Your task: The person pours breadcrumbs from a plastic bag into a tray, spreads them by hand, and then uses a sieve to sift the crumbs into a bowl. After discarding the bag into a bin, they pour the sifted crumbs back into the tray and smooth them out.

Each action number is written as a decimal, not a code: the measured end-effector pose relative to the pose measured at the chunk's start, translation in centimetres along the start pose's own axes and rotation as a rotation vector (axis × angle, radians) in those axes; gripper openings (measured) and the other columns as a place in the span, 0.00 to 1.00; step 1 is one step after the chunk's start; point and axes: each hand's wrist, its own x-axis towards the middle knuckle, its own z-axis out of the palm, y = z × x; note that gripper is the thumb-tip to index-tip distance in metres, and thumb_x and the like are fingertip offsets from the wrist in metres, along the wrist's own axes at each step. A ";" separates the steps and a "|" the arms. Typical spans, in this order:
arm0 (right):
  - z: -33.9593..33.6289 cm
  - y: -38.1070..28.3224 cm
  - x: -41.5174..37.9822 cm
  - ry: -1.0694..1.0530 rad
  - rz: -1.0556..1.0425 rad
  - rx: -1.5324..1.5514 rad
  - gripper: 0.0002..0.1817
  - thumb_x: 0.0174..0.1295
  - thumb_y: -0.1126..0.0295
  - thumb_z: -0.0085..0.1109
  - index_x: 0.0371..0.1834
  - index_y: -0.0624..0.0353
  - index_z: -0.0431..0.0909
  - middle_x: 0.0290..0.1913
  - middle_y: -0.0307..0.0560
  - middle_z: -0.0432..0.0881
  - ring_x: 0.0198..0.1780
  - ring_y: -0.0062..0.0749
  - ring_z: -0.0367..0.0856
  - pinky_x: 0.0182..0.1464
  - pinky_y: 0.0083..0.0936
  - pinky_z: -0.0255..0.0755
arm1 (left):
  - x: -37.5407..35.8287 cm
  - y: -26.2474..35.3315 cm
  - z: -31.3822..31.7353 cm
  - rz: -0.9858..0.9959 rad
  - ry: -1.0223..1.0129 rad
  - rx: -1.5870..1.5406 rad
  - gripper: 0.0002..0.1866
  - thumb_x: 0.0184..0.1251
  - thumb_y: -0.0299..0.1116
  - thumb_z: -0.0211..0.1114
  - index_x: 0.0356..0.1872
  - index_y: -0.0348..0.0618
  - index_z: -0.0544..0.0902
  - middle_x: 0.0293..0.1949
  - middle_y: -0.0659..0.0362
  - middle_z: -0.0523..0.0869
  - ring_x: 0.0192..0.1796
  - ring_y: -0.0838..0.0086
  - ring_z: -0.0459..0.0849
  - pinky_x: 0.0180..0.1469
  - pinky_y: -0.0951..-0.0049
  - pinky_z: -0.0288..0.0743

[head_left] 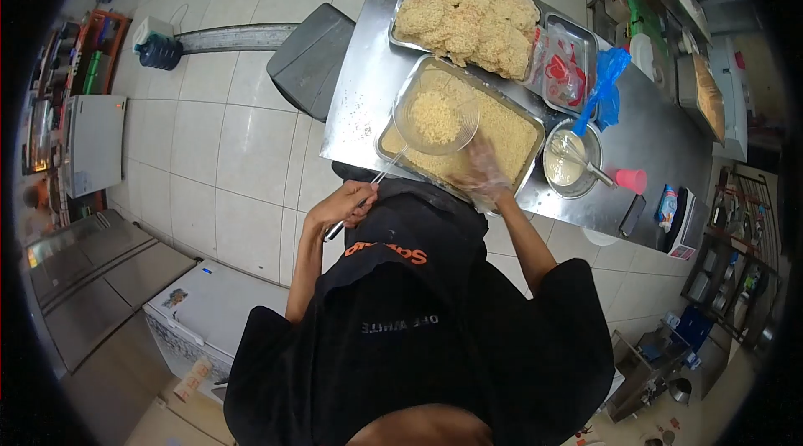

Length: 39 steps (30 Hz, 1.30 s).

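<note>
My left hand (345, 202) is closed around the handle of a round wire strainer (401, 121). The strainer's bowl, with pale crumbs (437, 118) in it, is over a metal tray (517, 187) of breadcrumbs (502, 121). In a clear plastic glove, my right hand (485, 168) reaches into the near side of that tray, low against the crumbs and just right of the strainer. Its fingers are blurred and partly hidden. Behind, a second tray holds a heap of crumb-coated pieces (468, 19).
Right of the crumb tray, a metal bowl (583, 187) holds pale batter and a whisk (595, 171). A pink cup (631, 180), a phone (633, 216) and a blue plastic bag (609, 82) lie farther right on the steel table (355, 115). A grey bin (314, 61) stands left.
</note>
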 end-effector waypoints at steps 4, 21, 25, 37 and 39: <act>3.9 -2.3 3.1 -0.218 -0.030 0.200 0.47 0.52 0.39 0.57 0.70 0.57 0.55 0.69 0.56 0.59 0.70 0.47 0.57 0.72 0.37 0.47 | -1.2 1.6 0.3 0.056 0.027 0.003 0.21 0.73 0.47 0.50 0.20 0.47 0.65 0.12 0.71 0.60 0.11 0.87 0.55 0.11 0.83 0.46; 16.5 7.8 7.9 -0.282 0.143 0.684 0.21 0.56 0.56 0.60 0.46 0.58 0.78 0.44 0.48 0.80 0.42 0.34 0.79 0.44 0.23 0.74 | -2.8 -2.1 -1.3 -0.007 0.111 -0.042 0.21 0.73 0.46 0.50 0.20 0.47 0.66 0.12 0.69 0.61 0.09 0.87 0.56 0.10 0.82 0.48; 7.1 6.6 6.3 -0.096 0.151 0.499 0.19 0.51 0.58 0.62 0.44 0.54 0.78 0.41 0.49 0.80 0.40 0.40 0.79 0.43 0.30 0.74 | -2.2 -3.2 -1.7 -0.038 0.068 -0.013 0.21 0.72 0.45 0.50 0.20 0.47 0.66 0.12 0.70 0.61 0.10 0.87 0.57 0.10 0.83 0.48; -1.2 -1.5 5.7 0.064 0.170 0.177 0.22 0.53 0.53 0.62 0.50 0.49 0.77 0.47 0.48 0.80 0.48 0.42 0.79 0.50 0.35 0.73 | 4.1 -2.5 0.2 -0.076 -0.098 0.128 0.21 0.73 0.48 0.50 0.20 0.48 0.65 0.12 0.71 0.60 0.11 0.87 0.57 0.10 0.83 0.50; 1.2 -1.3 5.5 0.216 0.048 0.154 0.22 0.56 0.53 0.60 0.51 0.50 0.76 0.51 0.48 0.79 0.51 0.41 0.78 0.55 0.33 0.72 | 4.0 -2.0 0.1 -0.094 -0.094 0.106 0.21 0.73 0.48 0.49 0.20 0.48 0.65 0.12 0.71 0.60 0.11 0.87 0.57 0.11 0.83 0.50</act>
